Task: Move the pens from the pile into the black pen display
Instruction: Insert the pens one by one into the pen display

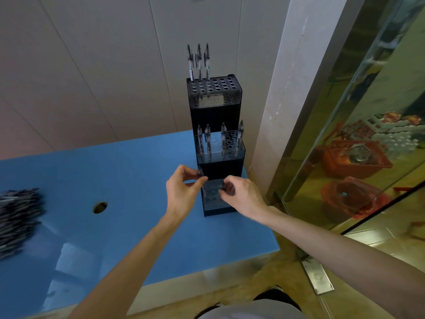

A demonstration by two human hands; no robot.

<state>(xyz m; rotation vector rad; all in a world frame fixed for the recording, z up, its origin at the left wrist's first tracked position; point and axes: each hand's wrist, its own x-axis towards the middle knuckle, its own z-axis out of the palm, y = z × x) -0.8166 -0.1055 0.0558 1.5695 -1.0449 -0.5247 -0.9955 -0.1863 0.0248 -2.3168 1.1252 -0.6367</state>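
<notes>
The black pen display (pixel 215 116) stands in three stepped tiers at the blue table's right end. Three pens (pixel 199 63) stand in the top tier and several pens (pixel 208 140) in the middle tier. My left hand (pixel 181 189) pinches an upright pen (pixel 200 173) over the left corner of the lowest tier (pixel 212 196). My right hand (pixel 241 194) pinches another pen (pixel 222 187) over the same tier; its fingers hide most of it. The pile of dark pens (pixel 18 217) lies at the table's far left edge, blurred.
The blue table (pixel 115 171) has a round hole (pixel 100 207) left of my hands. A pale wall stands behind the display. To the right are a white pillar (pixel 287 88) and a reflective gold panel (pixel 368 134) showing red baskets.
</notes>
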